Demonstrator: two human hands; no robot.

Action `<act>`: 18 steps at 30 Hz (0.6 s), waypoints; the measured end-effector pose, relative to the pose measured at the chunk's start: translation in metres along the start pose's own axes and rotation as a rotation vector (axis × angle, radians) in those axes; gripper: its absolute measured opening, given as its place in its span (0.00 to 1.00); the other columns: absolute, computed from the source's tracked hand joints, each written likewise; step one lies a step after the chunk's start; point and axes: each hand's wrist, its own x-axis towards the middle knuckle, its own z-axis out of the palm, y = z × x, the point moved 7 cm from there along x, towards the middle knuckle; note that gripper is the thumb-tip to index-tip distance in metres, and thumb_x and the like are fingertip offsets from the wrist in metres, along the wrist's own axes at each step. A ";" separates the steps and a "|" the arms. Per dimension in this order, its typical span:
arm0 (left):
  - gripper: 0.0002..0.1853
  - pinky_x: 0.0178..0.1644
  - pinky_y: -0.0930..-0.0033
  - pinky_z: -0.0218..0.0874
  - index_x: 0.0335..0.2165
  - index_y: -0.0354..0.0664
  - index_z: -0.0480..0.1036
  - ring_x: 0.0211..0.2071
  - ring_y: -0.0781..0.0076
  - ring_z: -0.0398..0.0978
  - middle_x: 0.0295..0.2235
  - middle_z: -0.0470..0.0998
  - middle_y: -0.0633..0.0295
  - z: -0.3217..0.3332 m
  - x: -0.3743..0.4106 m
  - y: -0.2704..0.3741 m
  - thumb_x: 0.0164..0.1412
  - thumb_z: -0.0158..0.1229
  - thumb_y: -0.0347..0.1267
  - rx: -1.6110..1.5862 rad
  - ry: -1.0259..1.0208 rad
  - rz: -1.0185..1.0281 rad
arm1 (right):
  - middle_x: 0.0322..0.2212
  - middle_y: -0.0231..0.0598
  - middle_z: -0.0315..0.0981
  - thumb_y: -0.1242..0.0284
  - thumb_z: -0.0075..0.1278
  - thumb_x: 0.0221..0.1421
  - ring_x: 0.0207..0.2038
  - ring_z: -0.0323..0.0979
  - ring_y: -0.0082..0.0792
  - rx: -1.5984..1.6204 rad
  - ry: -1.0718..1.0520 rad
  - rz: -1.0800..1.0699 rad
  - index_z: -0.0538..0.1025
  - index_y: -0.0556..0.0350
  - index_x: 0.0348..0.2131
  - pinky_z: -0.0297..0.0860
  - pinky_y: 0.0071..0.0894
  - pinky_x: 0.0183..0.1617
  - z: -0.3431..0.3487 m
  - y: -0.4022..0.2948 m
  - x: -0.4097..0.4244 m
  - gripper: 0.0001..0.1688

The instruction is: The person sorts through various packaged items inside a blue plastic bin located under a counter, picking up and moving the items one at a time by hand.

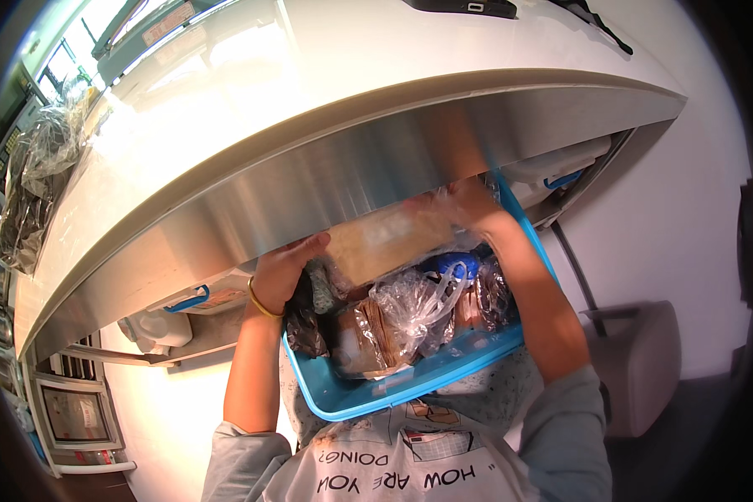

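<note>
A blue plastic bin (351, 405) sits in front of my torso, its far part beneath the steel counter edge. Across its far side lies a flat tan packet (386, 241), slightly blurred. My right hand (467, 204) is on the packet's far right end, its fingers blurred and partly hidden under the counter. At the packet's left end is my left hand (288, 267), thumb against it and fingers hidden. Inside the bin are a knotted clear plastic bag (414, 310), a stack of brown pieces in clear wrap (373, 332), a blue bundle (458, 266) and a black plastic bag (306, 323).
The counter's brushed-steel front (351, 182) overhangs the bin. White lidded containers with blue handles stand below it, one at right (558, 166), one at left (191, 301). Crumpled clear plastic (50, 163) lies at the counter's left end. A grey bin (634, 370) stands at right.
</note>
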 end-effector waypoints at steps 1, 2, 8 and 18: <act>0.15 0.37 0.75 0.68 0.42 0.34 0.71 0.35 0.74 0.75 0.35 0.76 0.62 -0.003 -0.001 -0.005 0.55 0.58 0.26 -0.097 0.033 -0.091 | 0.24 0.30 0.77 0.75 0.60 0.47 0.27 0.69 0.17 0.084 0.069 0.002 0.79 0.62 0.32 0.65 0.18 0.31 -0.005 -0.005 -0.002 0.11; 0.14 0.36 0.74 0.69 0.43 0.35 0.71 0.36 0.73 0.75 0.36 0.76 0.61 -0.006 0.001 -0.006 0.57 0.57 0.27 -0.072 0.043 -0.081 | 0.25 0.31 0.77 0.75 0.59 0.47 0.28 0.70 0.17 0.110 0.104 0.007 0.79 0.62 0.32 0.66 0.18 0.32 -0.009 -0.008 -0.003 0.10; 0.14 0.34 0.72 0.69 0.43 0.34 0.70 0.39 0.70 0.75 0.40 0.76 0.57 -0.018 0.014 -0.013 0.60 0.52 0.30 -0.322 0.033 0.034 | 0.30 0.35 0.79 0.74 0.58 0.50 0.32 0.72 0.18 0.092 0.192 0.005 0.80 0.61 0.34 0.68 0.19 0.37 -0.016 -0.010 -0.004 0.10; 0.13 0.40 0.64 0.67 0.42 0.36 0.71 0.36 0.65 0.74 0.35 0.76 0.58 -0.037 0.055 -0.009 0.61 0.50 0.32 0.127 0.323 0.245 | 0.27 0.33 0.77 0.73 0.57 0.49 0.30 0.69 0.17 0.101 0.180 0.125 0.78 0.60 0.33 0.66 0.22 0.36 -0.010 0.018 0.003 0.10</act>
